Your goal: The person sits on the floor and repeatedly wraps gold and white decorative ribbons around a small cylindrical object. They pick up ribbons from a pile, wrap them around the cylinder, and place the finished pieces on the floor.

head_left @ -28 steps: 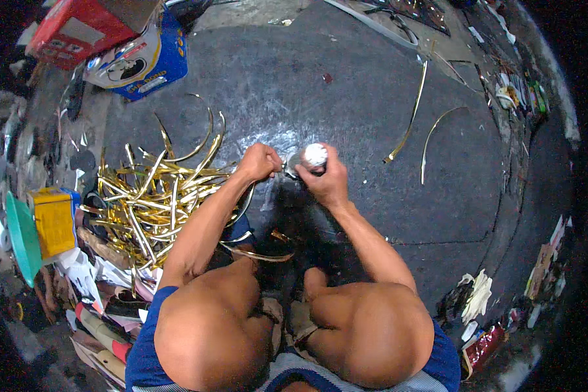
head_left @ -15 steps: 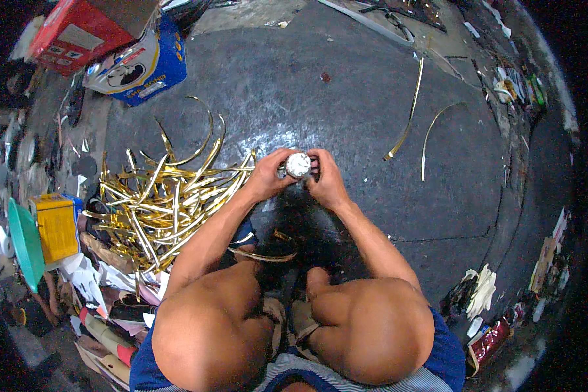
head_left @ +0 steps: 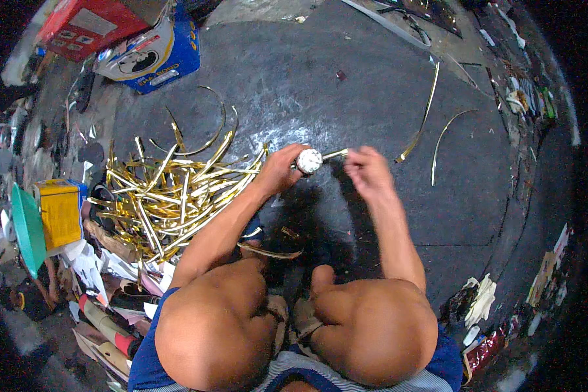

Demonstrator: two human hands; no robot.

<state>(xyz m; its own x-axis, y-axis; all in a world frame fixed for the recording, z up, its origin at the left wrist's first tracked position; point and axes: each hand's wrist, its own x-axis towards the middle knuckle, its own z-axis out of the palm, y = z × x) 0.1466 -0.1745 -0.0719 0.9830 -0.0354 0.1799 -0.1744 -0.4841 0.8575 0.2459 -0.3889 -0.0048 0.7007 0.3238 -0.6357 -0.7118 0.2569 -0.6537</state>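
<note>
A heap of gold strips (head_left: 184, 196) lies at my left, done or waiting I can't tell. My left hand (head_left: 282, 168) clasps a white-topped cylinder (head_left: 309, 161); my blurred right hand (head_left: 372, 175) seems to pinch a single strip (head_left: 335, 155) beside it, apparently mid-work.

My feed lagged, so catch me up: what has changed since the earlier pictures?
The left hand has taken over the white-topped cylinder, which the right hand held at first. The right hand has let go and moved right, its blurred fingers closed at the end of a gold strip reaching from the cylinder. The pile of gold strips stays put.
</note>
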